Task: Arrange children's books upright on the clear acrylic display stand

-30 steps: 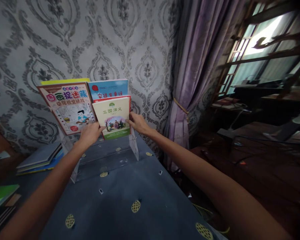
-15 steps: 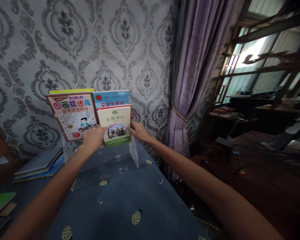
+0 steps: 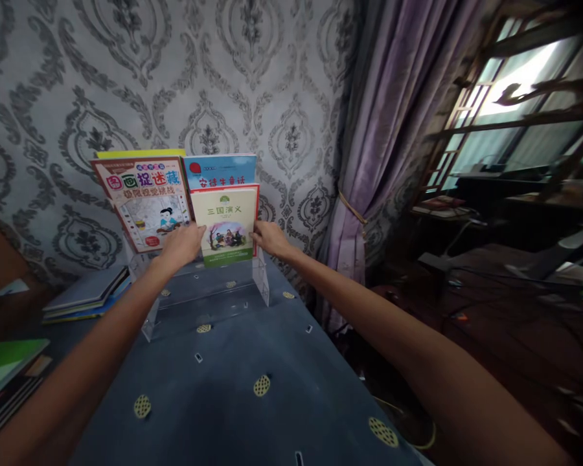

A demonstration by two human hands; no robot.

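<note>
Between my two hands is a cream and green book (image 3: 228, 217) with a picture of seated figures on its cover. My left hand (image 3: 182, 243) grips its left edge, thumb on the front. At the opposite edge, my right hand (image 3: 271, 238) is closed on it, its far fingers hidden. Directly behind stands a red-edged book (image 3: 256, 194), mostly covered, and behind that a blue book (image 3: 221, 167). To the left leans a brown-bordered picture book (image 3: 150, 207), with a yellow book (image 3: 140, 154) showing above it. They rest on a clear plastic stand (image 3: 261, 279).
A dark blue patterned cloth (image 3: 233, 362) covers the table. Stacked books (image 3: 85, 291) lie left of the stand, and a green-topped pile (image 3: 10, 362) sits nearer. Wallpaper backs the table; a tied purple curtain (image 3: 354, 226) hangs beyond its right edge.
The view has tilted down slightly, so everything sits higher in it. Both hands stay on the cream and green book, which now overlaps the red-edged book a little differently, more of its right side showing.
</note>
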